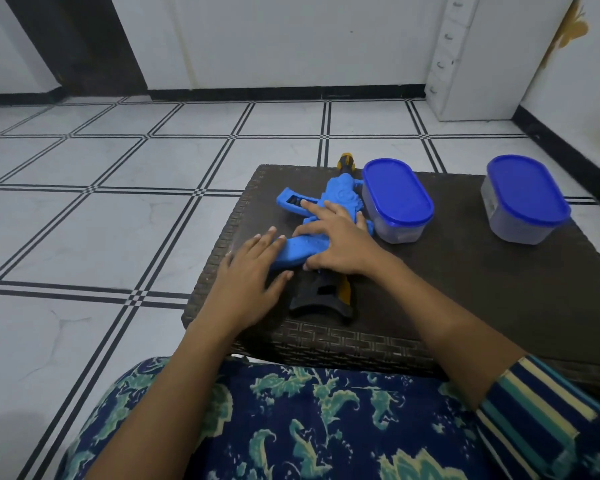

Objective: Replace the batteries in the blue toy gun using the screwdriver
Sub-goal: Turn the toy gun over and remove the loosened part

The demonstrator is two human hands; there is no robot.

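The blue toy gun (340, 197) lies flat on a dark woven table (465, 282), its yellow-and-black muzzle pointing away from me and its black stock near the front edge. My right hand (336, 242) rests flat on the gun's middle, fingers spread toward the blue magazine. My left hand (248, 280) lies palm down over the blue grip, fingers apart and touching it. Neither hand is closed around the gun. No screwdriver or loose batteries show anywhere in view.
Two clear plastic boxes with blue lids stand on the table: one (397, 200) touching the gun's right side, the other (525, 199) at the far right. White tiled floor with black lines surrounds the table. My lap in patterned cloth is below.
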